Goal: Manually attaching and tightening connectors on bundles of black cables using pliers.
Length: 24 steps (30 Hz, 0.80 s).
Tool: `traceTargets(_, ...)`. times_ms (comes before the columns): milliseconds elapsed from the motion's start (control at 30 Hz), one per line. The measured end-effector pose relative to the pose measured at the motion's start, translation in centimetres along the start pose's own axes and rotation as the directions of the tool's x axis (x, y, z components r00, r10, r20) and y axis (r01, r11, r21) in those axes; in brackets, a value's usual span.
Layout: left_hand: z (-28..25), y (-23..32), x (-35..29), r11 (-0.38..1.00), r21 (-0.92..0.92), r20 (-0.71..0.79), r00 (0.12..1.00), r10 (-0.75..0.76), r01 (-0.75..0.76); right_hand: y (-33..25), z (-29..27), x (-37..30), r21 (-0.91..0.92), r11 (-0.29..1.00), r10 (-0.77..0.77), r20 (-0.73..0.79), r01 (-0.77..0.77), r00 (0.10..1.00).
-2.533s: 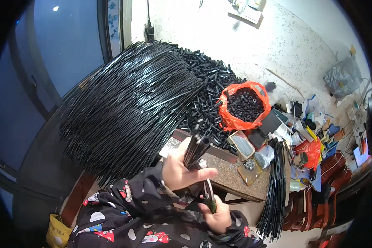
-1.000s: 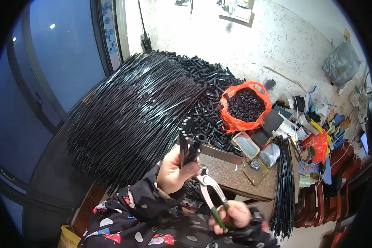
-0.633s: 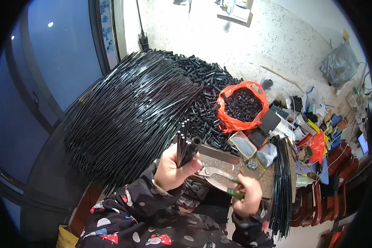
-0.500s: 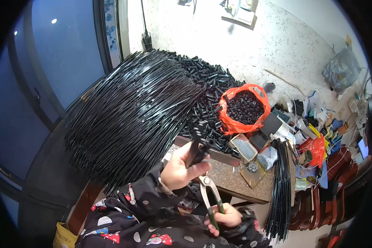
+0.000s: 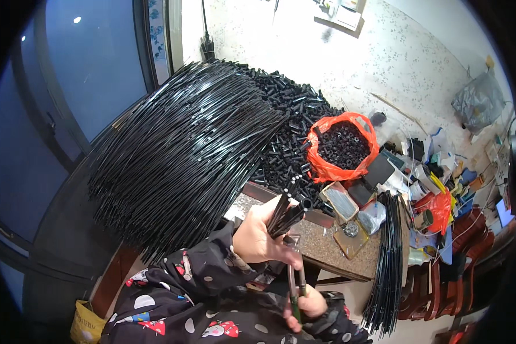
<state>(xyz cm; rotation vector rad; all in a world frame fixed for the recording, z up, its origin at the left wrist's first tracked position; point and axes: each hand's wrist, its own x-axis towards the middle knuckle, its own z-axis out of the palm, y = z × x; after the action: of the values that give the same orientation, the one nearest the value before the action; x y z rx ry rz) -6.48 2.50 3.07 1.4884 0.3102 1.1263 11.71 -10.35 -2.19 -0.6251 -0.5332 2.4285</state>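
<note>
My left hand (image 5: 253,238), low in the middle, is closed around several thin black rods (image 5: 277,219) with pale tips and a wider black tube (image 5: 304,205). Green-handled pliers (image 5: 302,278) are gripped in my right hand (image 5: 313,304) below it. Their jaws point up beside the fingers of my left hand; what lies between them I cannot make out. Behind my hands a big stack of long black rods (image 5: 178,149) covers the table's left side. Short black tubes (image 5: 284,152) lie heaped beside it.
An orange-red plastic bag (image 5: 327,171) of small black parts stands on the tubes. Near the stone-look tabletop's (image 5: 327,246) right edge are a rectangular block (image 5: 341,202), a metallic ball (image 5: 350,229) and another rod bundle (image 5: 384,264). Clutter and red-brown chairs (image 5: 470,246) stand farther right.
The pliers' handles have come closer together and the tool stands more upright. My left hand has turned, so the rod tips and tube opening show more plainly. The view has shifted slightly.
</note>
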Motion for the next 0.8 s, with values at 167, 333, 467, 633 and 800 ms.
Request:
traceTargets(167, -1.0, 0.9, 0.3, 0.987, 0.149, -0.028, 0.998, -0.062, 0.066, -2.4, 0.9, 2.1, -0.997, 0.076, -0.837, -0.055, 0.016, 0.545)
traceTargets(333, -1.7, 0.0, -0.2, 0.990, -0.126, -0.020, 0.998, -0.061, 0.058, -1.9, 2.2, 1.3, -0.900, -0.376, -0.862, 0.252, -0.220, 0.440)
traceTargets(467, 0.1, -0.9, 0.1, 0.994, -0.072, -0.097, 0.991, -0.088, 0.081, 0.5, 0.4, 1.1, -0.857, 0.447, -0.554, -0.038, 0.258, 0.832)
traceTargets(633, 0.3, 0.1, 0.0, 0.982, 0.098, -0.096, 0.984, -0.152, 0.161, -2.8, 2.0, -0.3, -0.504, 0.845, -0.278, -0.127, 0.180, 0.952)
traceTargets(800, 1.0, -2.0, 1.1, 0.971, 0.078, -0.086, 0.972, -0.218, 0.225, -0.8, -1.5, -0.2, -0.424, 0.879, -0.297, -0.129, 0.218, 0.946)
